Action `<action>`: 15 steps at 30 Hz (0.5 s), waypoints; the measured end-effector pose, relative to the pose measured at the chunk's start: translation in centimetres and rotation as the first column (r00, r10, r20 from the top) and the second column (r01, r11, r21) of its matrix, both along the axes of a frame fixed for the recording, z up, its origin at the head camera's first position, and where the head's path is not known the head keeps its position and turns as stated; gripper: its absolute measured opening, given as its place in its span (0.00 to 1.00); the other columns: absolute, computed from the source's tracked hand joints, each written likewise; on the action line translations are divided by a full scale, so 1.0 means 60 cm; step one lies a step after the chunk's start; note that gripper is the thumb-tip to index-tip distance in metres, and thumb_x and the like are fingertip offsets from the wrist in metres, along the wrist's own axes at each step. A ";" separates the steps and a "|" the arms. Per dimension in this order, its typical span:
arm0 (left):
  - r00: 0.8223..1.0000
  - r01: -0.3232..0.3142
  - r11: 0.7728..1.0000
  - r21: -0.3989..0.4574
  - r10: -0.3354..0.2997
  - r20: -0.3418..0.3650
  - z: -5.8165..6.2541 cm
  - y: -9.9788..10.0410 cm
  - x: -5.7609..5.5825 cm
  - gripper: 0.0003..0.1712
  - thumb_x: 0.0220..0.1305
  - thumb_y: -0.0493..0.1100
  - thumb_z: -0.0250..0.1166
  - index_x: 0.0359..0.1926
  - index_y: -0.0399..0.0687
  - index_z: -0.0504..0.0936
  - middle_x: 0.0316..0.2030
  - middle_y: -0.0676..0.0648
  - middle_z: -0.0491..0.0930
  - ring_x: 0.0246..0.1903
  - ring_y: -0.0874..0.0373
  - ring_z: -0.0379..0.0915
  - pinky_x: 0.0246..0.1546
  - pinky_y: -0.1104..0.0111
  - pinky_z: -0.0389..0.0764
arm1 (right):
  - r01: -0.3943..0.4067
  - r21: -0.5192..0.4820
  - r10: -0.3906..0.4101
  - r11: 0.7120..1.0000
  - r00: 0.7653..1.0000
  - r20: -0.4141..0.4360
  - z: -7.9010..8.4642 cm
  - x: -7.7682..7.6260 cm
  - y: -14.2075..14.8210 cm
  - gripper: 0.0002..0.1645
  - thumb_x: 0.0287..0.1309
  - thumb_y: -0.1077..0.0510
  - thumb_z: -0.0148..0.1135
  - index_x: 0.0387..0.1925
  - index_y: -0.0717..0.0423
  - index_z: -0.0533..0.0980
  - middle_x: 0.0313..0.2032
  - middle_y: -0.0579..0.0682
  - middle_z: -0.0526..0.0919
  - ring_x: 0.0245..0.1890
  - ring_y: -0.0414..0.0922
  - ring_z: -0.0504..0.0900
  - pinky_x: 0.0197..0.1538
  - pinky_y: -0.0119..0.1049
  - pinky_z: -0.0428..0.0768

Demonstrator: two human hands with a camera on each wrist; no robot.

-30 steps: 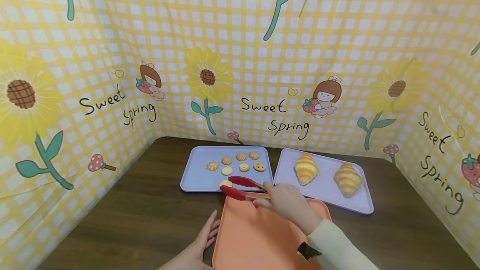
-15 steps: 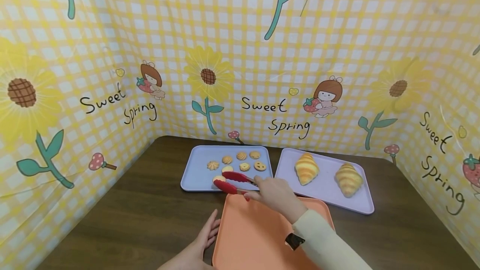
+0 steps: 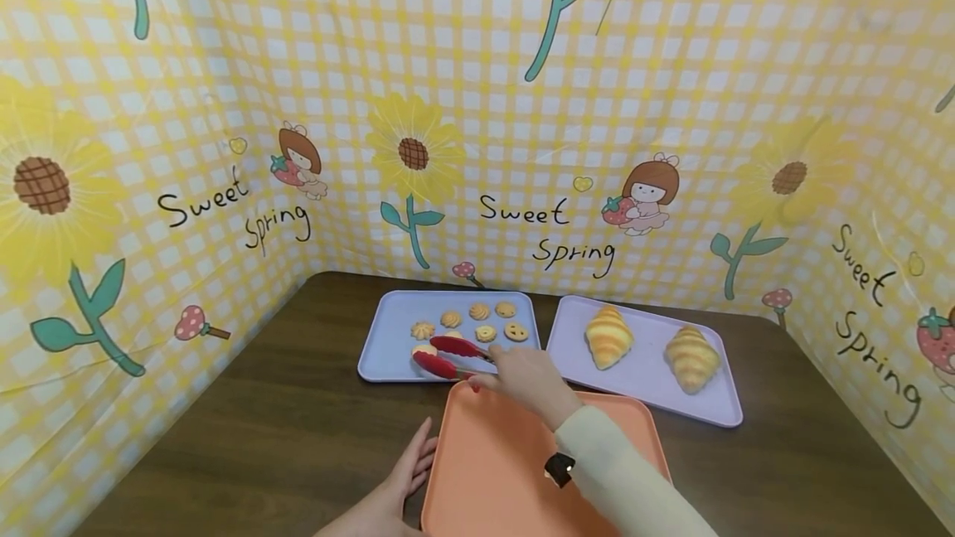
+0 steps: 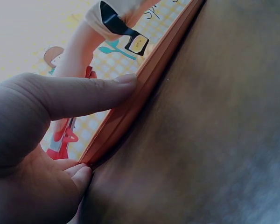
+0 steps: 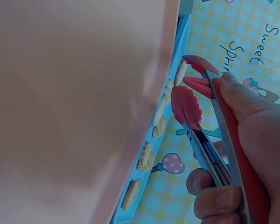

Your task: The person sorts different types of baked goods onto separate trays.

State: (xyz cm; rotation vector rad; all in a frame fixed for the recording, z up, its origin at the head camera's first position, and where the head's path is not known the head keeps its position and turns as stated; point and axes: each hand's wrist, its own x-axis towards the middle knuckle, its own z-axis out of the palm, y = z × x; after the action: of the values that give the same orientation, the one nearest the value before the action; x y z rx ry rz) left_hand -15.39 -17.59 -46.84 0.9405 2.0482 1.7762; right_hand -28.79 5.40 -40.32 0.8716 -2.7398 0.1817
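My right hand [image 3: 531, 379] holds a pair of red-tipped tongs [image 3: 457, 346] over the blue tray [image 3: 390, 338]. The tong tips are spread around a round plain cookie [image 3: 424, 350], and one tip meets its edge in the right wrist view. Another plain cookie is mostly hidden behind the far tong arm. My left hand [image 3: 403, 475] rests along the left side of the orange tray [image 3: 515, 471]. In the left wrist view, its straight thumb [image 4: 93, 95] touches the tray's outer wall, and the fingertips lie by the corner.
Several swirled and round cookies [image 3: 479, 312] lie at the blue tray's middle and right. A lilac tray [image 3: 649, 379] with two croissants [image 3: 608, 336] stands to the right. The wooden table [image 3: 261, 404] backs onto a yellow checked cloth [image 3: 507, 131].
My right hand and the tongs have moved left and slightly away across the blue tray. The plain cookie has shifted the same way with them. My left hand stays in place.
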 end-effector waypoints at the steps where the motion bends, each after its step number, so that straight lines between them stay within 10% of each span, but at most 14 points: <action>1: 1.000 0.001 1.000 0.001 -0.001 0.000 0.000 0.000 0.000 0.71 0.59 0.49 0.74 0.72 0.25 0.23 0.68 0.16 0.40 0.71 0.55 0.49 0.62 0.77 0.60 | 0.000 0.002 0.000 1.000 1.000 0.002 -0.002 -0.002 -0.003 0.28 0.60 0.31 0.62 0.36 0.53 0.76 0.15 0.44 0.69 0.16 0.41 0.72 0.22 0.40 0.77; 9: 1.000 0.007 1.000 -0.006 -0.007 0.005 -0.002 0.000 -0.001 0.72 0.60 0.55 0.71 0.71 0.25 0.22 0.68 0.16 0.39 0.67 0.23 0.42 0.61 0.76 0.60 | 0.011 0.034 -0.014 0.999 0.996 0.084 -0.019 -0.013 -0.025 0.30 0.62 0.31 0.60 0.42 0.54 0.77 0.17 0.44 0.72 0.18 0.42 0.74 0.25 0.41 0.77; 15: 0.999 0.004 1.000 0.019 -0.003 -0.044 -0.008 -0.003 -0.002 0.70 0.61 0.54 0.71 0.75 0.33 0.24 0.68 0.16 0.40 0.69 0.33 0.46 0.62 0.75 0.61 | 0.042 0.020 -0.043 0.999 0.995 0.092 -0.023 -0.015 -0.033 0.31 0.62 0.31 0.60 0.44 0.54 0.78 0.22 0.47 0.78 0.21 0.43 0.76 0.29 0.42 0.79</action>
State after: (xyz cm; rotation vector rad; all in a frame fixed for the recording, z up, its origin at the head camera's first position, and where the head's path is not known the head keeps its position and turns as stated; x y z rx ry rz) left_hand -15.52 -17.77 -47.31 0.9960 2.0583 1.7919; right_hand -29.67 3.41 -41.72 0.8288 -2.8473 0.1942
